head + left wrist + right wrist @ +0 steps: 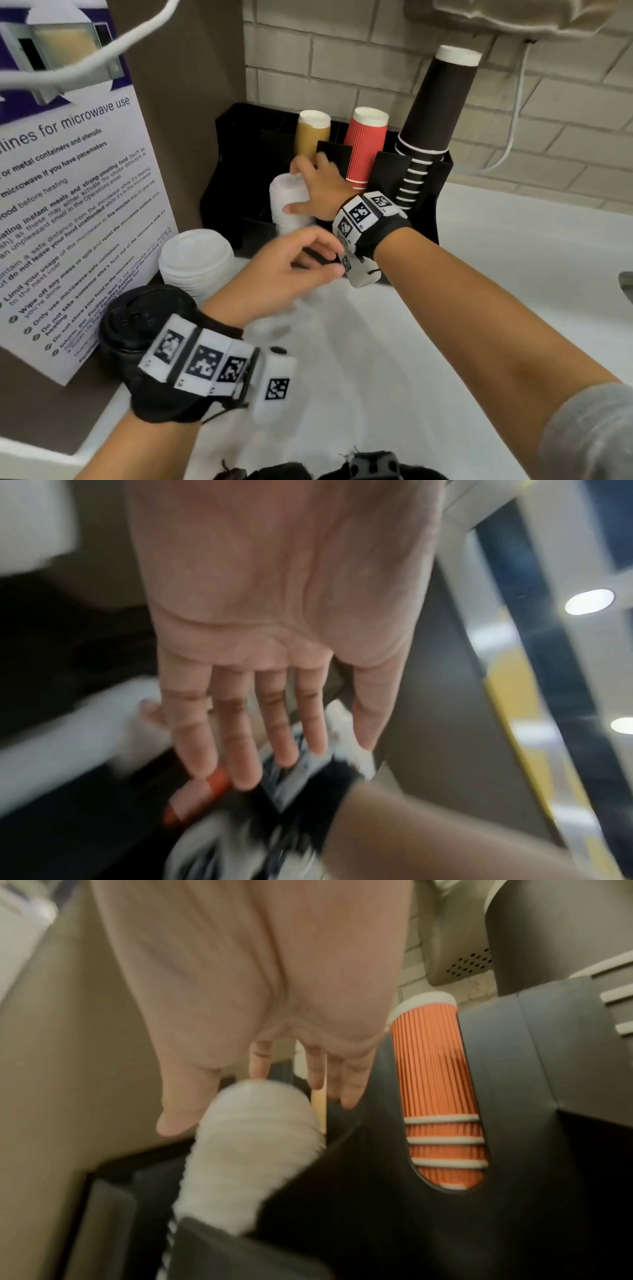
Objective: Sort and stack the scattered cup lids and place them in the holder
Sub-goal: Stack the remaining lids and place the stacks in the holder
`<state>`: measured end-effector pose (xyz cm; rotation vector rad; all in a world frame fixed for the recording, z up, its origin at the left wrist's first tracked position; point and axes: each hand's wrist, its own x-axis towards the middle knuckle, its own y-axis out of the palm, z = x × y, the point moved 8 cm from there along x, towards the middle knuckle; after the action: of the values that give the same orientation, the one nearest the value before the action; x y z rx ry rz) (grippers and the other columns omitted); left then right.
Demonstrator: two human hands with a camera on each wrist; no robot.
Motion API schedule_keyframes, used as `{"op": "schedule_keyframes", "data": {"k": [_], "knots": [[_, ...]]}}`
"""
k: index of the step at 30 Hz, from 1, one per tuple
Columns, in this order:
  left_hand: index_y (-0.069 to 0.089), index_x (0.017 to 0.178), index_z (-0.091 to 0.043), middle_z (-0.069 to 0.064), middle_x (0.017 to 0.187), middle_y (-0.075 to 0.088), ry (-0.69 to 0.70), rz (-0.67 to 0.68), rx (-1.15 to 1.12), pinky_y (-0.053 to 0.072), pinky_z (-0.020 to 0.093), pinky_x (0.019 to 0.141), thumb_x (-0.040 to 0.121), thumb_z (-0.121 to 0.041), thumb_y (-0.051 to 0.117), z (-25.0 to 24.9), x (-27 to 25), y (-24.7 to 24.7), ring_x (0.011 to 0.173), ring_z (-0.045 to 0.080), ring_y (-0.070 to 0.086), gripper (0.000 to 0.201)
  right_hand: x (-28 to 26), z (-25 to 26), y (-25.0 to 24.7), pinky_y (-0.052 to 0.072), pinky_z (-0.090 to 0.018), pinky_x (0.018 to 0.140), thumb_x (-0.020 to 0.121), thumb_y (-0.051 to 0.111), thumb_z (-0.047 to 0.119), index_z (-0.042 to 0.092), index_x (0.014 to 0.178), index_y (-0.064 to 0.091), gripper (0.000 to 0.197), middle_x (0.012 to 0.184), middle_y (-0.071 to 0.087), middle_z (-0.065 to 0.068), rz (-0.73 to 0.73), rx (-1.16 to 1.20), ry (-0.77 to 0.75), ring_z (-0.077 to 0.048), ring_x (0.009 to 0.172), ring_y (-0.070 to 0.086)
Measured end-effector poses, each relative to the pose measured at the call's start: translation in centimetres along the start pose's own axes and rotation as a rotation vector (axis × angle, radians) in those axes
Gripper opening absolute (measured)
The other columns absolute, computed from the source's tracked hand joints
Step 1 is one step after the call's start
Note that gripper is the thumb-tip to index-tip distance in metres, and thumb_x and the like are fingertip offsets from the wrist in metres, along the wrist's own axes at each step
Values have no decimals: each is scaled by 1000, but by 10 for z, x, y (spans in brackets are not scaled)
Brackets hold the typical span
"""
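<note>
I am steadying a tall stack of small white plastic lids (289, 202) with my right hand (317, 192), fingers cupping its top as it is leaning in the black plastic holder (219, 185); my left hand (281, 270) is hovering nearer me, spread and holding nothing. A notice (72, 192) is reading "microwave use".

a lid stack (291, 202) is being seated in the holder (222, 164) at the bench's (479, 274) back; two more stacks (195, 260) are being kept left of it, cups (364, 144) behind.
</note>
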<state>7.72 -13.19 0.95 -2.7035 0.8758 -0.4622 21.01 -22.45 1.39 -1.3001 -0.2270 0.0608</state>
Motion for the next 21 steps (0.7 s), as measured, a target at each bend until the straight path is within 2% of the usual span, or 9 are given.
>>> {"op": "schedule_keyframes", "data": {"k": [3,5,7,9,11,13,16,19,21], "knots": [[66,89,-22,-9,90,67,31,29,187,46,11,68,84,-25,71,-29,-14,-26,76,6,62,8,-17,14,-18,42,-42,91,79,73,34,10,125,44,59,124,39,-13,-113,56,-77,-32,109,42],[64,82,-31,-14,88,67,-14,20,390,46,11,60,81,-46,68,-31,-28,-50,74,8,63,16,-34,25,-16,44,-38,86,81,72,26,4,113,51,44,113,50,-13,-97,171,-151,-29,100,50],[59,81,-37,-22,88,64,-106,-39,608,45,22,56,74,-68,62,-21,-43,-77,72,3,63,32,-55,36,3,49,-32,79,83,71,23,4,99,58,28,98,60,-9,46,261,-166,-21,87,56],[56,79,-40,-19,82,63,-234,-104,775,44,31,59,63,-81,51,-4,-60,-102,67,3,61,44,-79,48,31,48,-20,71,85,71,23,7,94,63,21,85,62,0,248,324,-163,-13,76,56],[53,80,-37,-16,75,59,-369,-138,877,45,36,65,54,-88,44,14,-77,-120,69,7,58,58,-104,60,61,43,-11,68,85,71,28,13,97,65,20,86,63,6,453,322,-187,-5,73,55],[55,93,-34,-15,77,52,-520,-106,980,45,39,71,47,-98,42,33,-94,-129,79,19,57,80,-125,71,88,44,-14,75,85,70,32,18,103,65,23,98,66,5,617,366,-198,-4,79,57],[56,119,-24,1,97,58,-714,56,1154,47,48,87,45,-95,36,53,-110,-125,102,29,53,105,-145,81,116,46,-22,87,86,70,30,19,115,60,33,112,61,2,745,467,-167,-10,93,58],[35,141,-23,10,127,48,-807,136,1231,41,49,101,59,-80,59,57,-116,-113,123,32,35,103,-152,87,134,46,-25,91,86,70,28,19,122,56,40,119,57,-1,783,499,-145,-13,99,57],[31,141,-22,11,129,41,-819,152,1250,42,45,98,64,-70,70,56,-116,-104,125,32,34,99,-154,90,141,45,-27,94,86,70,28,19,126,52,45,120,56,-1,798,501,-134,-14,103,56]]}}
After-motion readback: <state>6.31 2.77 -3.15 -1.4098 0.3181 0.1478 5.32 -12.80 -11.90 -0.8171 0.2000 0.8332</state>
